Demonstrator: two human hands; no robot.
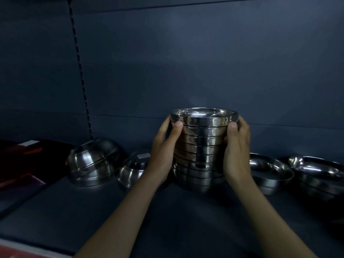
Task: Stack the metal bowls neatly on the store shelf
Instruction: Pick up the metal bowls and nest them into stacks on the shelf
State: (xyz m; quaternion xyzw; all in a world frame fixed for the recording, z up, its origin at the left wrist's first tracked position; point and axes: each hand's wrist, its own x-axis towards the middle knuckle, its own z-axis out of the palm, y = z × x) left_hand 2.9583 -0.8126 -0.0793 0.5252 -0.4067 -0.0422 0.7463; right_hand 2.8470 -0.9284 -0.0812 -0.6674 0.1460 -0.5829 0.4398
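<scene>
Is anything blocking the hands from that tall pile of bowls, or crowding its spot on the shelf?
Nothing visible. The left hand and right hand hold the stack by its sides; overturned bowls to its left and upright bowls to its right sit apart.

Hands, mine: two, the left hand (163, 151) and the right hand (236, 151).
Stack of metal bowls (201, 146): one. I count about ten rims, though the lowest are too dark to be sure.
Upturned bowls, left side: one nested group (93, 161) of two or three, plus one labelled bowl (133, 170).
Upright shallow bowls, right side: two, the nearer shallow bowl (270, 172) and the farther shallow bowl (316, 170).
Dark red boxes (18, 161): number unclear.
</scene>
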